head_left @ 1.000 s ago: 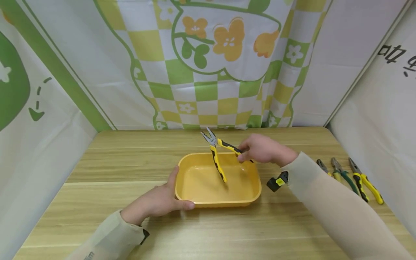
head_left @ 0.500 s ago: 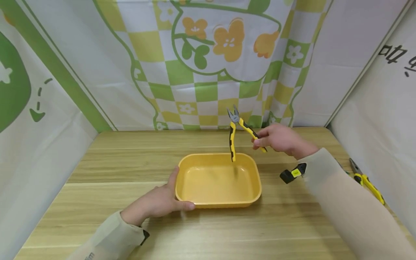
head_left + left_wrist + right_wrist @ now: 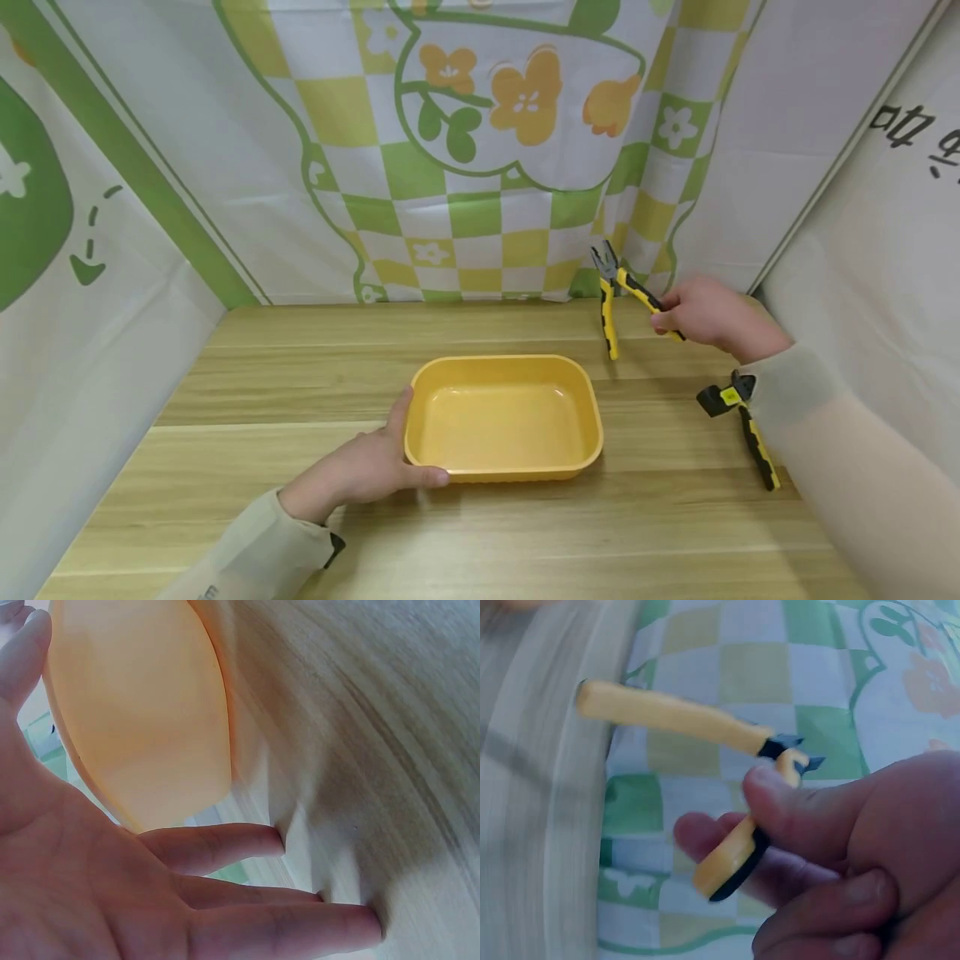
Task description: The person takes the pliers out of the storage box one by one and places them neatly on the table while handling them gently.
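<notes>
A yellow rectangular tray (image 3: 502, 429) sits on the table. My left hand (image 3: 367, 467) rests at its near left corner, with the thumb along the front rim. In the left wrist view, several straight fingers (image 3: 217, 849) reach past the tray wall to the table. Beyond the tray's far right corner, my right hand (image 3: 708, 312) pinches one handle of combination pliers (image 3: 608, 321) with yellow-and-black grips. They are held up with jaws spread and pointing upward, the other handle hanging free. The right wrist view shows thumb and fingers gripping one handle of the pliers (image 3: 667, 712).
A yellow-and-black tool handle (image 3: 759, 450) lies on the table at the right, partly hidden by the right forearm. Behind the wooden table (image 3: 315, 350) hangs a checked cloth (image 3: 480, 208). White cloth walls stand at both sides.
My right hand has carried the pliers from over the tray to the right, past its far right corner. The forearm now covers most of the tools at right. My left hand has stayed put.
</notes>
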The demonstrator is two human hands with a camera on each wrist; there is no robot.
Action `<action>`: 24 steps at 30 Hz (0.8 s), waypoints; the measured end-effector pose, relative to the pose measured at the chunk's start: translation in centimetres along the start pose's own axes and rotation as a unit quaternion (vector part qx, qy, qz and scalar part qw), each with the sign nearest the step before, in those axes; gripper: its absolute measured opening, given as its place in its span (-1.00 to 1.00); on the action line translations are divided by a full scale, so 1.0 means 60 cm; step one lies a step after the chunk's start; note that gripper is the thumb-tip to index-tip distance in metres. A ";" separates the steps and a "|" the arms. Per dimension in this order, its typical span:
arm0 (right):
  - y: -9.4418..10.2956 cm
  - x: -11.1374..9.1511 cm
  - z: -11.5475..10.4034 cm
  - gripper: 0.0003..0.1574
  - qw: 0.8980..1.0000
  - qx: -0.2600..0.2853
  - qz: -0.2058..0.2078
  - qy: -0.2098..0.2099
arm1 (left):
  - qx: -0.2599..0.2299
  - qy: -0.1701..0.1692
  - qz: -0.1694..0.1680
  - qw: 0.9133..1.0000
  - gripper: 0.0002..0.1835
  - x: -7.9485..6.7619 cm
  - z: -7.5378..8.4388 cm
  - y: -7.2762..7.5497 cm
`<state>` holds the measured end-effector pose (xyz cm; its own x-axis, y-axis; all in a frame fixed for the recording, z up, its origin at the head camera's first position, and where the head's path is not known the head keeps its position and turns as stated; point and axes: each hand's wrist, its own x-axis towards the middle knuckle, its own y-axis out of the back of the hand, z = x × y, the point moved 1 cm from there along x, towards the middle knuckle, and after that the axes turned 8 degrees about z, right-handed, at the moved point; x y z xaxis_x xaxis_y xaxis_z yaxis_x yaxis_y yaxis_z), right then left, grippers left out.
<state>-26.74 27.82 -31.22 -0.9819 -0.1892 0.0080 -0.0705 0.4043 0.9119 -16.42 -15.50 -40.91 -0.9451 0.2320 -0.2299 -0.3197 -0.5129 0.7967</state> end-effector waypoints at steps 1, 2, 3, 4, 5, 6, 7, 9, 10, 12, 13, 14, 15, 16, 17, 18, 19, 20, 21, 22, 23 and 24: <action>0.000 -0.003 0.003 -0.68 1.000 -0.018 -0.002 0.004 | 0.001 -0.002 0.000 1.000 0.49 0.000 0.000 0.000; 0.000 -0.005 0.007 -0.66 0.999 -0.037 -0.006 0.009 | 0.002 -0.003 0.000 1.000 0.49 -0.001 0.000 0.001; -0.001 -0.008 0.009 -0.63 0.998 -0.057 -0.008 0.011 | 0.001 -0.003 0.000 1.000 0.49 -0.002 0.001 0.001; -0.002 -0.011 0.011 -0.61 0.997 -0.075 -0.010 0.013 | 0.001 -0.004 0.000 1.000 0.49 -0.002 0.001 0.002; -0.004 -0.014 0.013 -0.58 0.996 -0.093 -0.013 0.013 | 0.000 -0.004 -0.001 1.000 0.49 -0.002 0.001 0.002; -0.006 -0.017 0.014 -0.59 0.995 -0.102 -0.018 0.014 | -0.001 -0.003 -0.002 1.000 0.49 -0.003 0.001 0.002; -0.008 -0.019 0.015 -0.59 0.994 -0.109 -0.021 0.016 | -0.003 -0.002 -0.002 1.000 0.48 -0.003 0.001 0.002; -0.014 -0.023 0.017 -0.60 0.993 -0.112 -0.033 0.018 | -0.004 -0.002 -0.004 1.000 0.48 -0.003 0.002 0.002; -0.017 -0.025 0.017 -0.62 0.993 -0.108 -0.041 0.019 | -0.005 -0.002 -0.005 1.000 0.48 -0.003 0.001 0.002; -0.024 -0.028 0.019 -0.64 0.994 -0.093 -0.057 0.017 | -0.005 0.000 -0.005 1.000 0.48 -0.003 0.000 0.001; -0.027 -0.029 0.020 -0.64 0.994 -0.091 -0.066 0.013 | -0.004 0.000 -0.005 1.000 0.48 -0.003 0.000 0.001; -0.029 -0.031 0.021 -0.64 0.993 -0.089 -0.074 0.011 | -0.004 0.001 -0.005 1.000 0.48 -0.002 0.000 0.001; -0.031 -0.033 0.022 -0.64 0.993 -0.090 -0.081 0.009 | -0.004 0.000 -0.005 1.000 0.48 -0.002 0.000 0.001; -0.033 -0.035 0.023 -0.64 0.992 -0.093 -0.087 0.008 | -0.006 0.002 -0.005 1.000 0.48 -0.001 -0.001 0.001; -0.035 -0.036 0.024 -0.64 0.991 -0.093 -0.095 0.006 | -0.007 0.002 -0.004 1.000 0.48 -0.001 -0.001 0.001; -0.038 -0.038 0.025 -0.64 0.990 -0.093 -0.103 0.005 | -0.008 0.002 -0.004 1.000 0.48 -0.001 -0.001 0.001; -0.040 -0.041 0.026 -0.64 0.989 -0.097 -0.108 0.007 | -0.008 0.001 -0.005 1.000 0.48 0.000 -0.001 0.001; -0.042 -0.043 0.027 -0.63 0.989 -0.098 -0.111 0.008 | -0.009 0.001 -0.005 1.000 0.48 0.000 0.000 0.001; -0.045 -0.045 0.028 -0.63 0.988 -0.098 -0.116 0.006 | -0.009 0.001 -0.005 1.000 0.48 0.000 0.000 0.001; -0.048 -0.048 0.029 -0.64 0.988 -0.098 -0.120 0.006 | -0.008 0.002 -0.006 1.000 0.48 0.000 0.000 0.001; -0.051 -0.050 0.030 -0.64 0.988 -0.096 -0.122 0.004 | -0.007 0.001 -0.005 1.000 0.48 -0.001 0.000 0.001; -0.054 -0.053 0.031 -0.64 0.988 -0.095 -0.124 0.004 | -0.006 0.000 -0.006 1.000 0.48 -0.001 0.000 0.001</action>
<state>-23.70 28.79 -34.97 -0.9370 -0.2691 -0.2228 -0.2738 0.1694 0.9467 -16.40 -15.54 -40.83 -0.9415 0.2384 -0.2382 -0.3309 -0.5206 0.7871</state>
